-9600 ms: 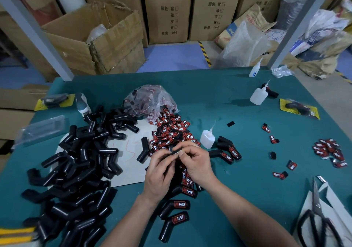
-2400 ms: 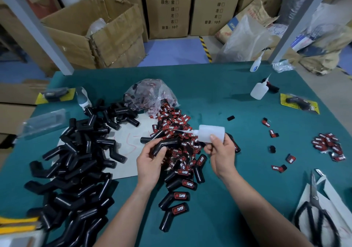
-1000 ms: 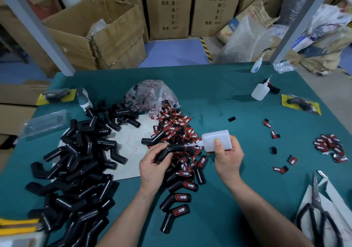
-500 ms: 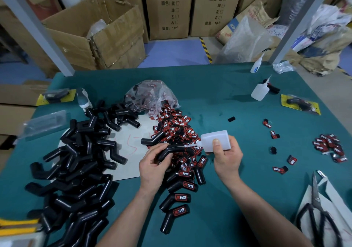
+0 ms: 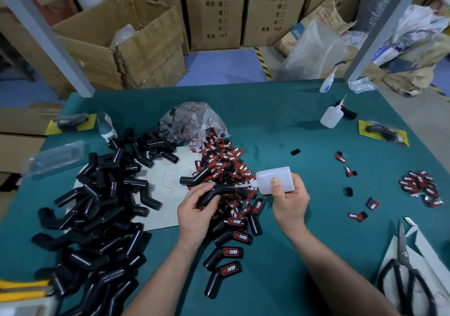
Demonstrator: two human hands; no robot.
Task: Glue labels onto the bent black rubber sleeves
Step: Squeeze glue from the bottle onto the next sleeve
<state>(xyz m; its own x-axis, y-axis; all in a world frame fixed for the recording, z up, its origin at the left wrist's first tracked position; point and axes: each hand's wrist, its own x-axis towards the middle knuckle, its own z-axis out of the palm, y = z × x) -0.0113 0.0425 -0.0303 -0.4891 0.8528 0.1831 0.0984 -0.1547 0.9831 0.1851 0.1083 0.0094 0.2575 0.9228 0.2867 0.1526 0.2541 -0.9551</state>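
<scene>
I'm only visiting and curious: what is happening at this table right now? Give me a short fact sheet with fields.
Left hand: grips a bent black sleeve
Right hand: holds glue bottle, nozzle against that sleeve
Label on held sleeve: none visible
Unlabelled sleeves: heap at left of green table
Loose labels: red-and-black pile beyond the hands
Labelled sleeves: between the forearms
Also there: scissors, near right
</scene>
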